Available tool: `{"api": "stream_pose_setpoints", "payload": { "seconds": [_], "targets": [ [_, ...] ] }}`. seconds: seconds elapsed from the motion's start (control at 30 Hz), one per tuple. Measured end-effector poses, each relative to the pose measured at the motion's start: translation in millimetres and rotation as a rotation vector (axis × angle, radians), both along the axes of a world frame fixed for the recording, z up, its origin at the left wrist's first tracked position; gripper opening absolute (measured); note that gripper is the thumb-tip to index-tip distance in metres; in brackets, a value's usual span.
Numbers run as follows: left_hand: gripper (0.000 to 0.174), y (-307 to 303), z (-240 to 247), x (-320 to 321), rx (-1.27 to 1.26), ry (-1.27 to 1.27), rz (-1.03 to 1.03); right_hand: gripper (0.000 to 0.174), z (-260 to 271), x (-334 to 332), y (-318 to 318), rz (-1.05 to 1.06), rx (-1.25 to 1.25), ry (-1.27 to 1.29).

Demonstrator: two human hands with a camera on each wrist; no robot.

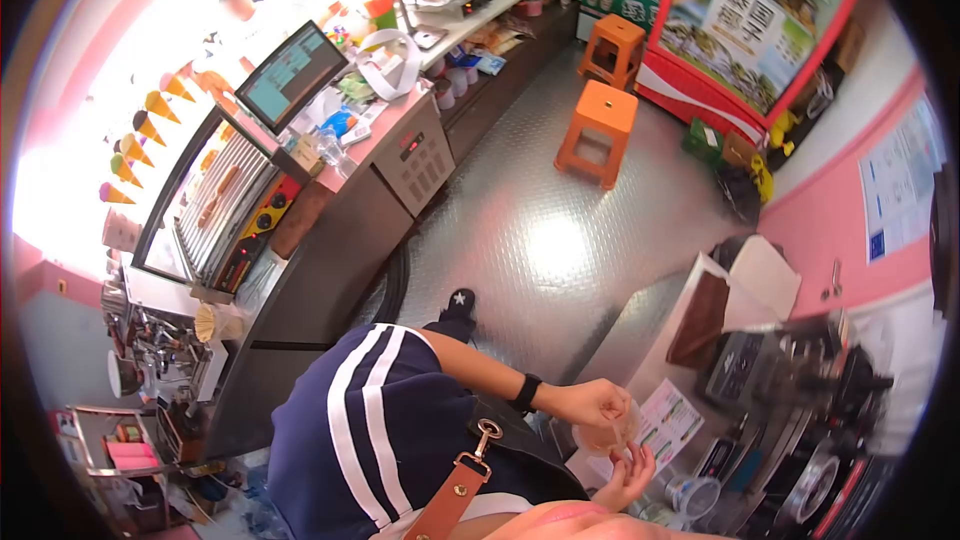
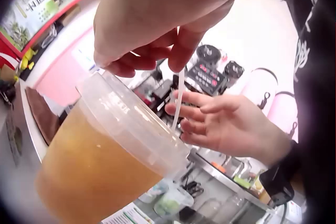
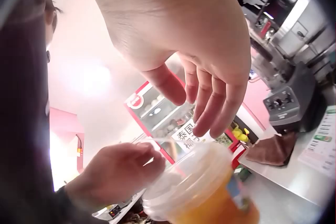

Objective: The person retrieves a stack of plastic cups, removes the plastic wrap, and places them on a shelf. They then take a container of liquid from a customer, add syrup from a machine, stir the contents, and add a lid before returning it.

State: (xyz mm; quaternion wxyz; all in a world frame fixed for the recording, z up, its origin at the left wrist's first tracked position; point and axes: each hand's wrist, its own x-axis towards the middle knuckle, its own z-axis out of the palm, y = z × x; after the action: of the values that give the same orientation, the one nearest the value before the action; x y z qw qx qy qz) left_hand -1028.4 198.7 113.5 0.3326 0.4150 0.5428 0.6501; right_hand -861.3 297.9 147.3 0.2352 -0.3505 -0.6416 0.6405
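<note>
A lidded clear cup of orange drink (image 2: 100, 155) tilts below my left hand (image 2: 157, 19), whose fingers curl at the lid's edge. Between its thumb and fingers runs a thin white strip (image 2: 180, 100), straw or strap, I cannot tell which. The head view has my left hand (image 1: 592, 404) over the cup (image 1: 603, 437). My right hand (image 2: 231, 129) has its fingers loosely bent beside the strip's lower part; contact is unclear. In the right wrist view, my right hand (image 3: 184, 40) hangs above the cup's lid (image 3: 191, 174), and my left hand (image 3: 121, 174) is at its left side.
A counter with a blender base (image 3: 294, 100), a brown cloth (image 3: 272, 149) and a printed sheet (image 1: 668, 422) is beside me. Orange stools (image 1: 597, 130) stand on the metal floor near a red display fridge (image 1: 745, 30). Two people are beyond the far counter with the monitor (image 1: 292, 75).
</note>
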Motion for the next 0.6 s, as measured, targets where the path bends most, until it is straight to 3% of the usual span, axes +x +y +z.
{"api": "stream_pose_setpoints", "payload": {
  "seconds": [0.1,0.2,0.27,0.3,0.37,0.43,0.5,0.6],
  "targets": [
    [0.026,-68.4,29.1,-72.9,0.045,-0.019,0.133,0.038,-19.8,-26.2,20.4,0.192,0.203,0.019],
    [0.028,-154.7,60.5,-156.7,0.051,0.009,0.305,0.032,17.0,-117.2,3.2,0.226,0.276,-0.006],
    [0.03,-215.0,76.6,-201.8,0.013,0.211,0.457,0.025,66.9,-222.4,-62.7,0.202,0.236,0.151],
    [0.03,-244.9,84.4,-221.9,0.006,0.196,0.471,0.015,88.7,-282.7,-101.1,0.169,0.197,0.196],
    [0.031,-298.6,100.4,-269.8,0.017,0.382,0.714,0.02,101.5,-398.4,-158.2,0.364,0.201,0.235],
    [0.028,-349.0,114.7,-307.9,-0.032,0.376,0.864,0.017,90.5,-520.6,-223.0,0.539,0.094,0.287],
    [0.022,-399.4,122.0,-340.1,-0.118,0.348,1.058,0.012,85.6,-636.3,-312.2,0.862,-0.075,0.332],
    [0.022,-458.9,137.9,-384.1,-0.139,0.136,1.366,0.008,34.4,-804.2,-450.0,1.195,0.079,0.471]
  ]
}}
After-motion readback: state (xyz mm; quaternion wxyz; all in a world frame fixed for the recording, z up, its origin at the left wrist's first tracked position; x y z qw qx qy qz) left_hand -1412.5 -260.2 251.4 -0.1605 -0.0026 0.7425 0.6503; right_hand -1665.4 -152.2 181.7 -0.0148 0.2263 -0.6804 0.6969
